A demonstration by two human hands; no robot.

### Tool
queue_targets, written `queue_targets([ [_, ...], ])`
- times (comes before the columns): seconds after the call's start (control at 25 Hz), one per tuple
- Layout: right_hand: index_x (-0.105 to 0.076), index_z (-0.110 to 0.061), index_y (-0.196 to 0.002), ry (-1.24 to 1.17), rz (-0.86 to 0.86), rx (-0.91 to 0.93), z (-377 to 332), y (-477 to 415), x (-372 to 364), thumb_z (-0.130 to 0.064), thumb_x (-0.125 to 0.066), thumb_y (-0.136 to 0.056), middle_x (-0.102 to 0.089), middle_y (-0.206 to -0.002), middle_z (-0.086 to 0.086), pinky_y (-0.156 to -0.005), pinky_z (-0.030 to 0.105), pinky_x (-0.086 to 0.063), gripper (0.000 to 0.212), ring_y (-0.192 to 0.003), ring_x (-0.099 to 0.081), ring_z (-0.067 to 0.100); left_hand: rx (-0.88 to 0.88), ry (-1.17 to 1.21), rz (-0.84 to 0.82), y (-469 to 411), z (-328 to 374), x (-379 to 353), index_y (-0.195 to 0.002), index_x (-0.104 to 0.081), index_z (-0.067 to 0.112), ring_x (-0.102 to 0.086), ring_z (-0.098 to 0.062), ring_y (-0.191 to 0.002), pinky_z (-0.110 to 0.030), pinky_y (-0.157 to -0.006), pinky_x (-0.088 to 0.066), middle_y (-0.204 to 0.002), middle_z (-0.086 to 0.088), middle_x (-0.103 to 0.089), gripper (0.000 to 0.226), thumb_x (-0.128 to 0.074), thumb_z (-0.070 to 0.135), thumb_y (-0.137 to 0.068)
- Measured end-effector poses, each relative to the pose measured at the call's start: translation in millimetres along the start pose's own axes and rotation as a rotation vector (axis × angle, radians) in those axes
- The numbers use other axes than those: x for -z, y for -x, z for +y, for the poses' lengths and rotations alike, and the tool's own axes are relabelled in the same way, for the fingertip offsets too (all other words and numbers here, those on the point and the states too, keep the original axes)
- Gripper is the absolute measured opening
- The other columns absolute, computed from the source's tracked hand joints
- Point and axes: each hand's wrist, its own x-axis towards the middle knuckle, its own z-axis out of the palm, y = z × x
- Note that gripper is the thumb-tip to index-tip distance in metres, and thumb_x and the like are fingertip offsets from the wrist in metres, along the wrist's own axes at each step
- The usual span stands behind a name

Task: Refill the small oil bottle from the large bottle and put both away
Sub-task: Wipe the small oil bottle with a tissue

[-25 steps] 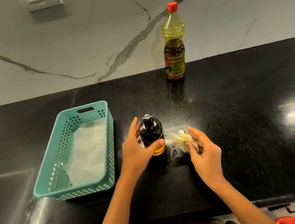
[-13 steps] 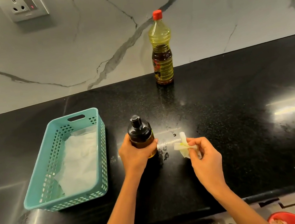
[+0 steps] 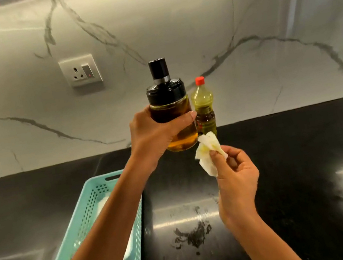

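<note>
Left hand [image 3: 154, 130] wraps the small oil bottle [image 3: 170, 109], fingers round the far side and thumb across the front. It holds the bottle upright in the air above the counter, centre of view. The bottle is round clear glass with amber oil inside, topped by a wide glossy black cap [image 3: 165, 93] with a narrow cylindrical spout.

Right hand [image 3: 236, 178] pinches a crumpled white tissue [image 3: 208, 157] between thumb and fingertips. The tissue has yellowish stains and sits just below and right of the bottle base; contact can't be told.

Large bottle [image 3: 202, 101] is slim ribbed translucent plastic with yellow-green oil, a dark label and a small red screw cap [image 3: 199, 80]. It stands upright at the far edge of the counter against the wall.

The black countertop [image 3: 309, 162] is polished, speckled and reflective, with smeared oily marks [image 3: 193, 236] near centre.

A teal perforated plastic basket [image 3: 83, 221], rectangular, sits near left, with a white paper liner [image 3: 103, 203] inside, partly hidden by the left forearm.

The grey-veined marble backsplash [image 3: 193, 23] carries a white wall socket [image 3: 80, 70].
</note>
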Motion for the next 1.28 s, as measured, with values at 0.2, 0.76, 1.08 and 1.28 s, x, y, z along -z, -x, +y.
queue_targets([
  [0.2,-0.055,-0.016,-0.126,-0.202,-0.105,0.106,-30.9,16.9,-57.8,-0.002,-0.047,-0.093,-0.065,-0.116,-0.002,-0.085,0.018,-0.051,0.038,-0.104,-0.062,0.005,-0.035,0.022,0.052,-9.8,31.5,3.5,-0.079,-0.058,0.035,-0.062,-0.003,-0.084,-0.022,-0.078,-0.051,-0.086,0.011,-0.066,0.028,-0.080,0.036,-0.062],
  [0.76,-0.071,-0.012,-0.094,-0.471,-0.134,-0.009,-71.1,21.4,-105.8,0.007,-0.053,-0.087,-0.074,-0.081,-0.005,-0.075,0.016,-0.054,0.027,-0.084,-0.069,0.007,-0.088,0.148,0.068,-33.1,100.7,17.4,-0.079,-0.060,0.030,-0.062,-0.002,-0.081,-0.015,-0.063,-0.046,-0.084,0.011,-0.067,0.024,-0.078,0.035,-0.064],
  [1.08,-0.070,-0.014,-0.093,-0.499,-0.027,0.042,-83.3,15.1,-88.5,-0.001,-0.060,-0.083,-0.073,-0.079,-0.007,-0.072,0.017,-0.055,0.019,-0.084,-0.069,0.009,-0.093,0.092,0.113,-39.8,95.4,23.3,-0.080,-0.060,0.031,-0.061,-0.002,-0.080,-0.015,-0.063,-0.046,-0.082,0.013,-0.065,0.027,-0.080,0.035,-0.063],
  [1.28,-0.066,-0.011,-0.097,-0.440,-0.196,-0.229,-73.2,14.9,-106.4,0.008,-0.050,-0.089,-0.071,-0.094,0.005,-0.078,0.023,-0.054,0.027,-0.090,-0.067,0.014,-0.074,0.078,0.094,-35.0,83.4,22.5,-0.076,-0.058,0.032,-0.061,-0.002,-0.081,-0.021,-0.070,-0.050,-0.083,0.011,-0.065,0.029,-0.082,0.035,-0.060],
])
